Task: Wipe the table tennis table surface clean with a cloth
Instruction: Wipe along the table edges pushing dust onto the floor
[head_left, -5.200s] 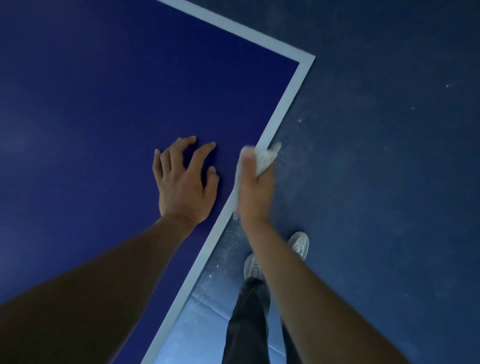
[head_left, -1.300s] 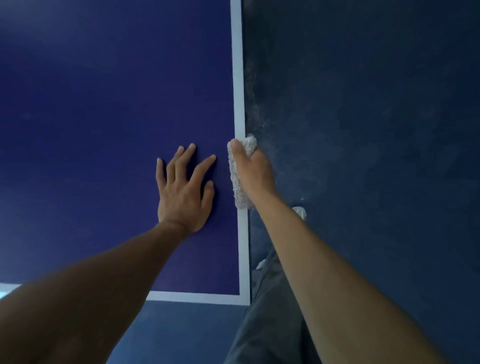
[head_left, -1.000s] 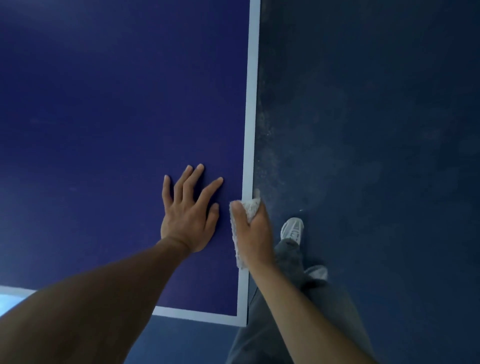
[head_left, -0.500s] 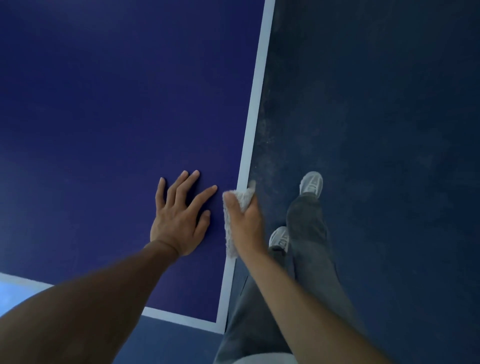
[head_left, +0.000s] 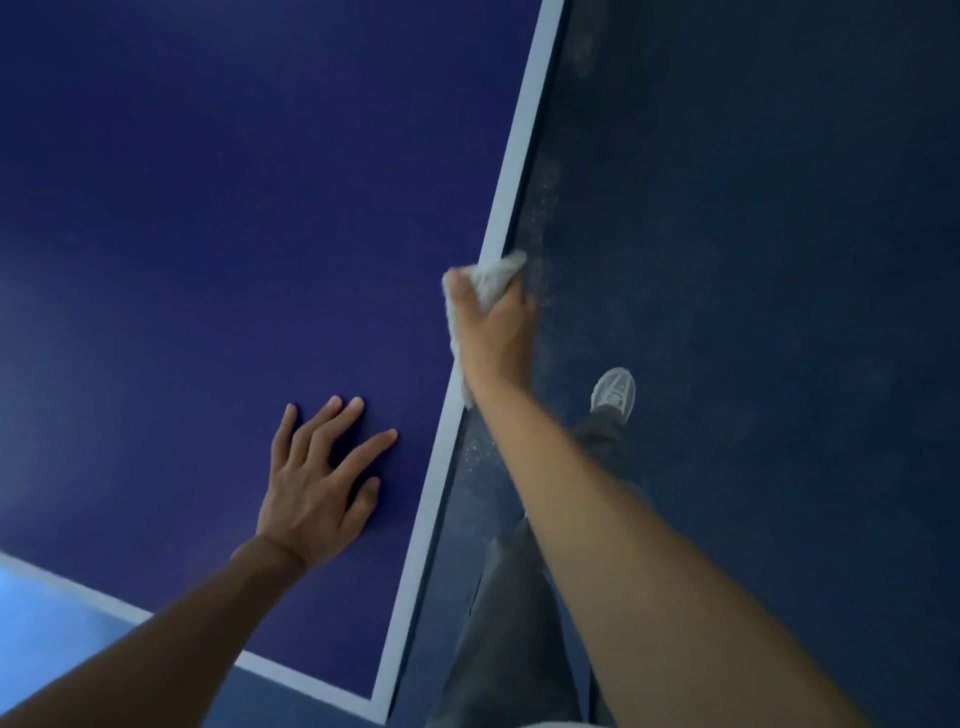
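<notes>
The blue table tennis table (head_left: 218, 249) fills the left of the head view, its white border line (head_left: 511, 171) running up its right side edge. My right hand (head_left: 493, 332) grips a whitish cloth (head_left: 491, 278) against that edge, fingers curled round it; part of the cloth hangs below my palm. My left hand (head_left: 319, 488) rests flat on the table top with fingers spread, to the lower left of the cloth.
The table's near corner (head_left: 382, 709) lies at the bottom centre. To the right is a dark blue floor (head_left: 753, 312) with dusty specks along the table edge. My grey trouser leg (head_left: 514, 623) and a white shoe (head_left: 615, 392) stand beside the table.
My right hand has slid the cloth forward along the table's side edge, away from the corner. My left hand stays flat on the table and now lies behind the cloth.
</notes>
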